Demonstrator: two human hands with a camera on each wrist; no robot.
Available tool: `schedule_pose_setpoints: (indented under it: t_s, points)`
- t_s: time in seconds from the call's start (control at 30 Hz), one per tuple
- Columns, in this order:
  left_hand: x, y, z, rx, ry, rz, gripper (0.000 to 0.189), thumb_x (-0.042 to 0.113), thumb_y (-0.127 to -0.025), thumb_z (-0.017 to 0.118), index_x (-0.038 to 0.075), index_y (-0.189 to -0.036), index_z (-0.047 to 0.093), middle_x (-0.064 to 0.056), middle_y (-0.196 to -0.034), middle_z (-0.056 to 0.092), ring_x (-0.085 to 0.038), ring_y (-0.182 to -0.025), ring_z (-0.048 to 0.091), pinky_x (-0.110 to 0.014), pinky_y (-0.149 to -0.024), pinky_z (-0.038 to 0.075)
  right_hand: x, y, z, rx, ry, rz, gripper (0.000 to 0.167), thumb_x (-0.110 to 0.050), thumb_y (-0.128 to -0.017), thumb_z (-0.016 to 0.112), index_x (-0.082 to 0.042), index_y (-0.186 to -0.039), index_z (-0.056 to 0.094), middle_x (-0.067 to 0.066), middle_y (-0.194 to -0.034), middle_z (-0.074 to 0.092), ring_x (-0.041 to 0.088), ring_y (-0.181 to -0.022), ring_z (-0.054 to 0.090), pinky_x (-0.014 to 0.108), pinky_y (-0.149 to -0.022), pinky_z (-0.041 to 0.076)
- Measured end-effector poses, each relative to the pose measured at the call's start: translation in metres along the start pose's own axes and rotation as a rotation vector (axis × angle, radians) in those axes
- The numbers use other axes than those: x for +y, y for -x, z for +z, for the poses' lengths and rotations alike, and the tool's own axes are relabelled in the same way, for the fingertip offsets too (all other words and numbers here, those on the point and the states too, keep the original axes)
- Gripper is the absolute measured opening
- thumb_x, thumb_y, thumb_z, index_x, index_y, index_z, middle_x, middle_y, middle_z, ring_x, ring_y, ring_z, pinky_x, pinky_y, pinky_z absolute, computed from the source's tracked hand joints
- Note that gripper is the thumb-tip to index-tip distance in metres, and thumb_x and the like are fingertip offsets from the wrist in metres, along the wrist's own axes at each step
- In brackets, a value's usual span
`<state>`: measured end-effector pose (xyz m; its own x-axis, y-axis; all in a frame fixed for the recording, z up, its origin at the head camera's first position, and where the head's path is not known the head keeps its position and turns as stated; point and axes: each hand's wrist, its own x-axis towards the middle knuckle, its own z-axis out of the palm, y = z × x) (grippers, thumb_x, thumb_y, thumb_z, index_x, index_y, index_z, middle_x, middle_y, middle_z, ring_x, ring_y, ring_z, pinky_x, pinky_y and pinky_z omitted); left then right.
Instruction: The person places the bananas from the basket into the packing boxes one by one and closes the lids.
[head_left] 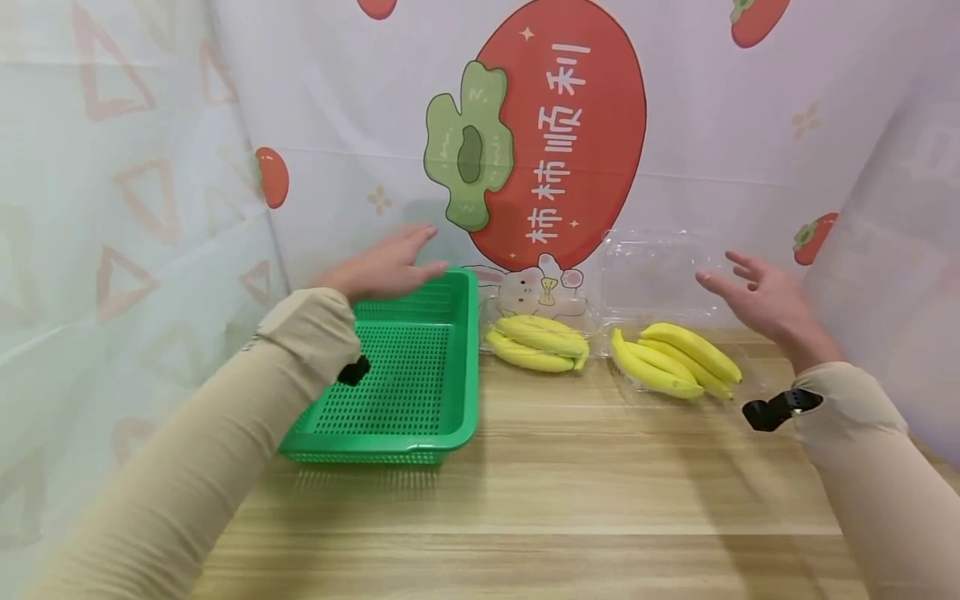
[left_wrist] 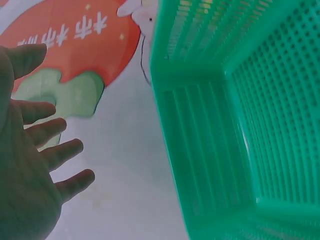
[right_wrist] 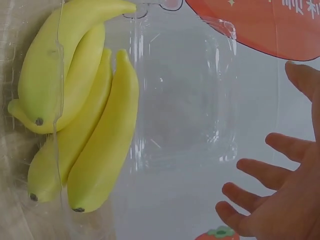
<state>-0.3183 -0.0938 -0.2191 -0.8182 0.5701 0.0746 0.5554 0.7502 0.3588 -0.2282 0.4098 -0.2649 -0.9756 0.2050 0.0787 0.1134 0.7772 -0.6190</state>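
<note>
My left hand (head_left: 393,265) hovers over the far left part of a green perforated basket (head_left: 467,375), fingers extended, holding nothing. In the left wrist view its spread fingers show beside the basket's wall (left_wrist: 200,150). On the right, my right hand (head_left: 772,304) is raised with fingers apart and nothing in it. Below and to its left, several yellow bananas (head_left: 675,358) lie in a clear plastic clamshell box, whose raised lid (head_left: 660,279) leans toward the back wall. The right wrist view shows these bananas (right_wrist: 102,135) side by side, apart from the fingers.
A second clear box with several bananas (head_left: 536,342) stands between the basket and the clamshell with the raised lid. Behind everything hangs a white cloth (head_left: 337,108) printed with persimmons. Cloth also encloses both sides. The table (head_left: 562,500) has a light wood-grain top.
</note>
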Motion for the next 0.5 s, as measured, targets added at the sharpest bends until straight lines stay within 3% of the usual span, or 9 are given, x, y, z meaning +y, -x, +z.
schedule_pose_setpoints:
  t_s: [0.13,0.23,0.5]
  points:
    - [0.026,-0.025,0.013,-0.014,0.02,-0.018,0.082,0.054,-0.11,0.043,0.01,-0.172,0.011,-0.008,-0.181,0.008,-0.028,-0.168,0.005,-0.048,-0.136,0.013,-0.006,-0.006,0.001,-0.046,0.031,0.005,0.108,-0.082,-0.097,0.042,-0.022,-0.172,-0.006,0.031,-0.175,0.003,0.064,-0.155,0.012,0.087,-0.111,0.02]
    - [0.046,-0.044,0.021,-0.012,0.09,-0.041,0.083,0.056,-0.11,0.043,0.012,-0.172,0.011,-0.006,-0.181,0.01,-0.027,-0.168,0.008,-0.048,-0.135,0.016,-0.009,-0.01,0.002,-0.069,0.003,0.011,0.108,-0.085,-0.096,0.039,-0.025,-0.171,-0.011,0.03,-0.175,-0.001,0.063,-0.157,0.008,0.087,-0.113,0.016]
    - [0.089,-0.077,0.044,0.0,0.46,-0.129,0.081,0.06,-0.109,0.041,0.021,-0.173,0.011,-0.002,-0.18,0.016,-0.025,-0.165,0.018,-0.054,-0.133,0.022,-0.004,-0.022,0.0,-0.146,-0.186,0.029,0.108,-0.086,-0.096,0.03,-0.024,-0.168,-0.023,0.017,-0.176,-0.022,0.056,-0.16,-0.01,0.087,-0.115,0.008]
